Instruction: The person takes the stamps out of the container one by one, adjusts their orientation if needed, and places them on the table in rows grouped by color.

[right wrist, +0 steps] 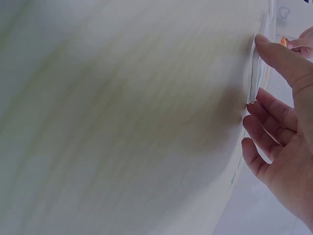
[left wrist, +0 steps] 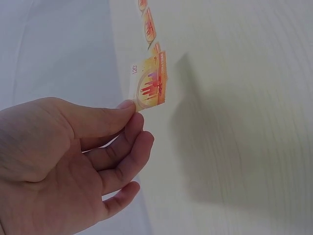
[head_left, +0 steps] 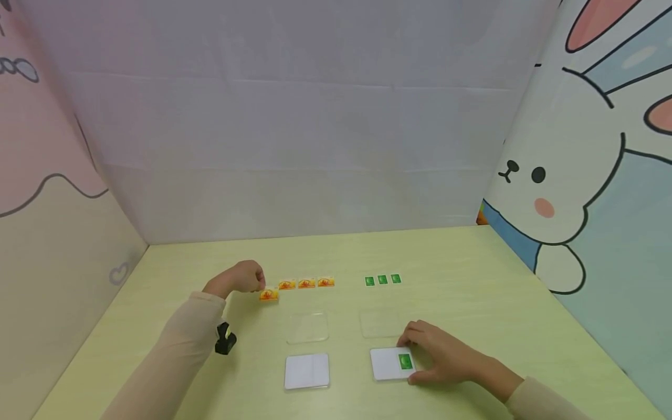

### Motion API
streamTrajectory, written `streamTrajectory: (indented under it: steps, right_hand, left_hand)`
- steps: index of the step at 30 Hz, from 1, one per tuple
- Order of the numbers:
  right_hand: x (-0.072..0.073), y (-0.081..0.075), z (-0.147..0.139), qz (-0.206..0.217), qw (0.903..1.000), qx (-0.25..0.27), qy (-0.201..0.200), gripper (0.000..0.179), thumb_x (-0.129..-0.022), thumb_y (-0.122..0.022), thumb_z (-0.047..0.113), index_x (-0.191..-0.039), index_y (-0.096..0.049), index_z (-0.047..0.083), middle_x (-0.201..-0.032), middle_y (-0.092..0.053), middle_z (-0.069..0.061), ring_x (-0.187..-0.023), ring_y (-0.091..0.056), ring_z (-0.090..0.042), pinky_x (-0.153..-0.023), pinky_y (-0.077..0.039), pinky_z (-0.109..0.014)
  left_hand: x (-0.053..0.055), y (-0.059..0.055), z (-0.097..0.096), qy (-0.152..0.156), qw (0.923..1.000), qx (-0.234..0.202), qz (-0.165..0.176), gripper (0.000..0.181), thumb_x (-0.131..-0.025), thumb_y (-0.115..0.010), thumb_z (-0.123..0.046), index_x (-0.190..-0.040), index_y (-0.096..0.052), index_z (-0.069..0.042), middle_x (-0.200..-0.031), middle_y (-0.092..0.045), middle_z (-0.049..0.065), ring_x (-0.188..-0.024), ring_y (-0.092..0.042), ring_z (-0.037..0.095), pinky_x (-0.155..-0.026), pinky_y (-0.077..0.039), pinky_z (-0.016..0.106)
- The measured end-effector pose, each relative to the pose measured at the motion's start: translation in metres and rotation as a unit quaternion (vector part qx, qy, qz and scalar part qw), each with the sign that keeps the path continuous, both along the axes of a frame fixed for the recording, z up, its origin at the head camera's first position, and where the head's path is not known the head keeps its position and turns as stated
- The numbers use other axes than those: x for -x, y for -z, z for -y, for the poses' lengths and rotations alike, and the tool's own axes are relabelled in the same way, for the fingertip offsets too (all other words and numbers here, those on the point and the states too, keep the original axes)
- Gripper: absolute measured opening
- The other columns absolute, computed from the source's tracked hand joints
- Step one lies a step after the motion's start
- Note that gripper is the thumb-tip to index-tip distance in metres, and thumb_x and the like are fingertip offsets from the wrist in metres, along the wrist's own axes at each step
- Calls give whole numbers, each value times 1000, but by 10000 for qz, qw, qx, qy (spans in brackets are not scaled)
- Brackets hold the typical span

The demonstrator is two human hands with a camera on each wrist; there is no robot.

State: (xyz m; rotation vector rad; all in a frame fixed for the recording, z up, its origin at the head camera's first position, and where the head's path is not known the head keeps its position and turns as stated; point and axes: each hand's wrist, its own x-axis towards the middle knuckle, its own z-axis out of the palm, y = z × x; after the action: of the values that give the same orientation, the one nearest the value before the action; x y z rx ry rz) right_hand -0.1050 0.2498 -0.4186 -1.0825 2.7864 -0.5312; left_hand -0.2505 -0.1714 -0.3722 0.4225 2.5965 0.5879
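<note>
My left hand [head_left: 245, 276] pinches an orange postage stamp [head_left: 269, 295] by its edge between thumb and fingertips. The stamp [left wrist: 149, 83], printed with "1.20" and a red skyline, shows tilted above the table in the left wrist view. To its right lie three more orange stamps [head_left: 307, 283] in a row. My right hand [head_left: 438, 353] holds a flat white card-like slab [head_left: 385, 363] by its near and far edges, thumb on the near side. One green stamp [head_left: 405, 361] lies on that slab's right end. In the right wrist view the slab [right wrist: 254, 73] appears edge-on between thumb and fingers.
Three green stamps [head_left: 382, 280] lie in a row at the back right. Two clear lids or trays, a left one [head_left: 307, 340] and a right one [head_left: 379, 335], lie mid-table. A second white slab [head_left: 307, 371] sits in front. Cloth walls [head_left: 294, 198] border the table.
</note>
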Motion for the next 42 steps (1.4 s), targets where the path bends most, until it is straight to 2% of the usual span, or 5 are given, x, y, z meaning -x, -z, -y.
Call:
streamTrajectory:
  steps: [20, 25, 34, 42]
  right_hand:
    - [0, 1, 0, 16, 10000, 5, 33, 50, -79, -70, 55, -111, -61, 18, -108, -57, 13, -97, -49, -1, -89, -48, -28]
    - [1, 2, 0, -73, 10000, -45, 38, 49, -79, -71, 54, -111, -61, 18, -107, -57, 13, -97, -49, 0, -89, -48, -27]
    - [5, 0, 1, -94, 9999, -108, 53, 49, -80, -70, 54, -111, -61, 18, -107, -57, 12, -97, -49, -1, -90, -48, -29]
    - [4, 1, 1, 94, 9999, -63, 65, 50, -80, -69, 55, -111, -60, 18, -108, -57, 12, -98, -49, -1, -91, -48, -30]
  left_hand:
    - [4, 6, 1, -27, 9999, 133, -24, 8, -89, -58, -3, -83, -63, -1, -75, -58, 4, -67, -47, 13, -61, -40, 24]
    - [5, 4, 1, -6, 9999, 146, -79, 8, -89, -58, -3, -84, -62, 0, -75, -58, 5, -68, -47, 14, -62, -40, 24]
    - [16, 2, 0, 89, 9998, 96, -119, 8, -89, -57, -3, -86, -63, 1, -77, -58, 5, -68, -47, 14, -62, -40, 24]
    - [21, 9, 3, 39, 9999, 128, -39, 8, -89, -57, -4, -86, -63, 1, -76, -57, 4, -68, -46, 13, -62, -39, 24]
